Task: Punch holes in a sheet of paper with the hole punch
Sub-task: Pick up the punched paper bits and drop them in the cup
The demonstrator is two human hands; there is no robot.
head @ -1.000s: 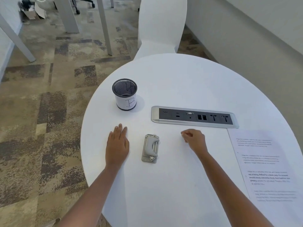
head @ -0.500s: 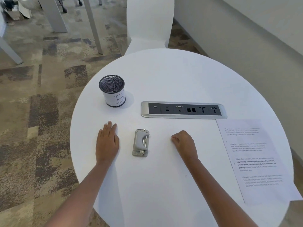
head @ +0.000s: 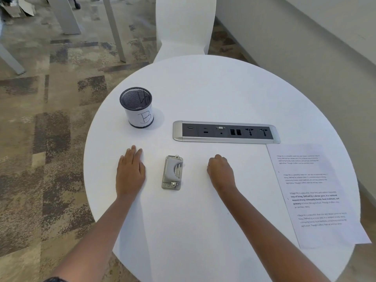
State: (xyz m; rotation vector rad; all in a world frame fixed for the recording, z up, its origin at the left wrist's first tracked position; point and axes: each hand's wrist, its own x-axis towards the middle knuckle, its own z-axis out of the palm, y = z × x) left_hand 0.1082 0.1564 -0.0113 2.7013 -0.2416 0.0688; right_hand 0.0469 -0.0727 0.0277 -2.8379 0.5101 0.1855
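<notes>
A small grey metal hole punch (head: 172,172) lies on the round white table (head: 203,94), between my two hands. My left hand (head: 130,171) rests flat on the table to the left of the punch, fingers straight, apart from it. To the punch's right, my right hand (head: 220,173) sits on the table with its fingers curled into a loose fist, holding nothing. A printed sheet of paper (head: 313,196) lies at the table's right edge, its near corner hanging slightly over the rim.
A black mesh pen cup (head: 137,107) with a paper label marked "B" stands at the back left. A silver socket strip (head: 225,132) is set into the table's middle. A white chair (head: 184,27) stands beyond the table; carpet lies left.
The view has shifted so that the whole sheet of paper and the table's right edge show. Both hands and the hole punch keep their places on the table.
</notes>
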